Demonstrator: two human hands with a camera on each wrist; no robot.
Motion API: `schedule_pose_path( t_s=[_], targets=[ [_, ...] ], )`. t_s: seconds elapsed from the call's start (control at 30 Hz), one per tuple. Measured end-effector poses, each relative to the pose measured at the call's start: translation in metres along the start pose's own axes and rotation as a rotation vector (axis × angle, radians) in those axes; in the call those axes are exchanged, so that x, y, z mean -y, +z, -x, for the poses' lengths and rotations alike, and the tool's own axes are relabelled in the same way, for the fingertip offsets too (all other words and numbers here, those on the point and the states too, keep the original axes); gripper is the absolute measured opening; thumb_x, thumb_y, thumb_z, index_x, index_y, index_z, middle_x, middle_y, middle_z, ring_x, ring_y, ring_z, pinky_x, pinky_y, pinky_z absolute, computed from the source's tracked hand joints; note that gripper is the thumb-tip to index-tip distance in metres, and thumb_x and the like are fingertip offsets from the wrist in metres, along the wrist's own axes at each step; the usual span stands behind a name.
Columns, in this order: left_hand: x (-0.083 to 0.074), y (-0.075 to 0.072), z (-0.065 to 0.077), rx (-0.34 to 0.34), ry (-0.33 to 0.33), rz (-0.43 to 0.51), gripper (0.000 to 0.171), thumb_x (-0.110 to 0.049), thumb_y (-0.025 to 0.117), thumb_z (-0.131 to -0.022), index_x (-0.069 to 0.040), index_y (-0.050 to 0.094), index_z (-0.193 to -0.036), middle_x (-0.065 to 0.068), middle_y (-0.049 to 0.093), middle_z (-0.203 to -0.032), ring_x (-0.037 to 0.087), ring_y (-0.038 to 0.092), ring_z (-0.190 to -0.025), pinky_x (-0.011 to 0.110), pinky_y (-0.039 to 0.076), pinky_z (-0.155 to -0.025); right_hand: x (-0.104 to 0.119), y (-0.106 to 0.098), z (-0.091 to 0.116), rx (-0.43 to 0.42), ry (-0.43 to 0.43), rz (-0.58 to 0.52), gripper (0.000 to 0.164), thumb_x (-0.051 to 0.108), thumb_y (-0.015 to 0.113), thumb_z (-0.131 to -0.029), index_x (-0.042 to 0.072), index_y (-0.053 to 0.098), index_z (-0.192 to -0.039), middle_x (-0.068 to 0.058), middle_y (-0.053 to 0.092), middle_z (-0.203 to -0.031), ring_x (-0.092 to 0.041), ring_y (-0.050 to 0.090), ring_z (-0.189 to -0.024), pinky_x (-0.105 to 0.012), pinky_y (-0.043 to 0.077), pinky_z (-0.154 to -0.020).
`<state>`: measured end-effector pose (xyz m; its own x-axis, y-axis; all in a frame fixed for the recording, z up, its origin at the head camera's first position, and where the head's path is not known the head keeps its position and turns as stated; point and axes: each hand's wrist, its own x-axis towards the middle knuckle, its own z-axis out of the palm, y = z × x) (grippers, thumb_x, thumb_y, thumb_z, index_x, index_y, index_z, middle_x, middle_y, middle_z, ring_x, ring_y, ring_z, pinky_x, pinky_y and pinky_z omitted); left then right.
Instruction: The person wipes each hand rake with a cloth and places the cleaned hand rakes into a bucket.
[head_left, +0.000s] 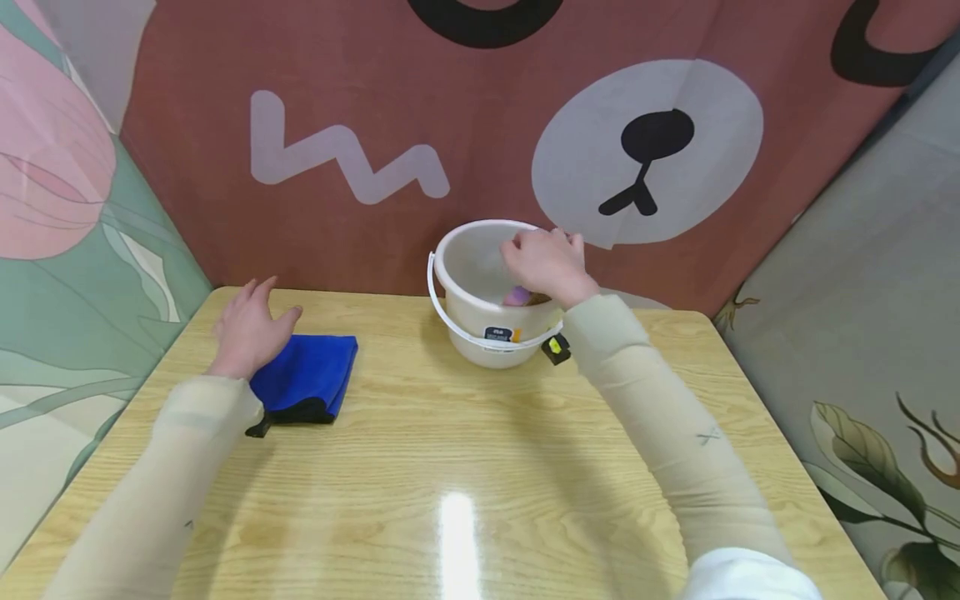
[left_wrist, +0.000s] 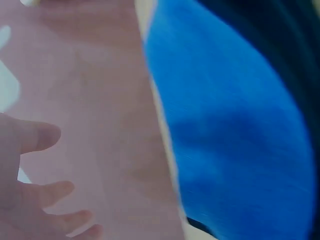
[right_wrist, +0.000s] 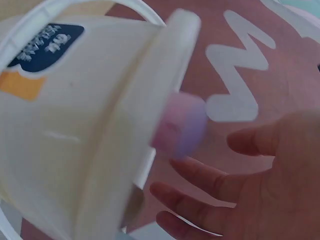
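Observation:
A white bucket [head_left: 468,321] with its handle hanging down at the front stands at the table's far edge. Over its right rim is my right hand [head_left: 547,262]; in the right wrist view its fingers [right_wrist: 210,180] are spread and loosely bent, gripping nothing. Close to those fingertips, a pink and purple thing [right_wrist: 182,125] shows past the bucket's rim; whether they touch it I cannot tell. A brownish thing [right_wrist: 134,206] is beside it, mostly hidden. At the left, my left hand [head_left: 251,329] hovers with fingers apart near a folded blue cloth [head_left: 318,367] with black parts.
A small black item with a yellow patch [head_left: 556,348] lies against the bucket's right side. The wooden table [head_left: 420,450] ends at a hanging brown fabric [head_left: 345,242] with a bear print. Patterned fabric [head_left: 825,350] hangs along the right side.

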<state>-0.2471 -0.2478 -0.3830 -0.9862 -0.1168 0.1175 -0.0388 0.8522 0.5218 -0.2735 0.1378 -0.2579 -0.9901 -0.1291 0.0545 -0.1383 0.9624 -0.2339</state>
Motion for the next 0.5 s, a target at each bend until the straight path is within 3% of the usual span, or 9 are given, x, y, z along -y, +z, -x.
schedule_pose_path(
  t_s=[0.07, 0.23, 0.5],
  targets=[
    [-0.012, -0.003, 0.001, -0.013, 0.025, 0.012, 0.077, -0.042, 0.047, -0.101, 0.002, 0.026, -0.161, 0.035, 0.019, -0.165, 0.060, 0.018, -0.145, 0.080, 0.012, -0.111, -0.004, -0.005, 0.000, -0.009, 0.007, -0.018, 0.053, 0.040, 0.030, -0.102, 0.009, 0.065, -0.128, -0.013, 0.066, -0.125, -0.040, 0.048, -0.124, -0.059, 0.025, -0.106],
    [-0.041, -0.008, 0.006, -0.026, 0.085, 0.039, 0.073, -0.041, 0.046, -0.102, 0.002, 0.031, -0.160, 0.033, 0.022, -0.165, 0.058, 0.019, -0.146, 0.079, 0.011, -0.112, -0.017, -0.015, 0.004, -0.038, 0.018, -0.088, 0.058, 0.042, 0.029, -0.103, 0.008, 0.061, -0.137, -0.016, 0.065, -0.131, -0.042, 0.046, -0.129, -0.061, 0.023, -0.108],
    [-0.082, -0.012, 0.015, 0.012, 0.184, 0.070, 0.069, -0.045, 0.047, -0.103, -0.002, 0.040, -0.157, 0.029, 0.030, -0.164, 0.054, 0.026, -0.146, 0.076, 0.011, -0.114, -0.042, -0.024, 0.018, -0.115, 0.003, -0.191, 0.057, 0.046, 0.031, -0.105, 0.006, 0.067, -0.122, -0.018, 0.069, -0.118, -0.041, 0.053, -0.126, -0.065, 0.025, -0.107]
  ],
)
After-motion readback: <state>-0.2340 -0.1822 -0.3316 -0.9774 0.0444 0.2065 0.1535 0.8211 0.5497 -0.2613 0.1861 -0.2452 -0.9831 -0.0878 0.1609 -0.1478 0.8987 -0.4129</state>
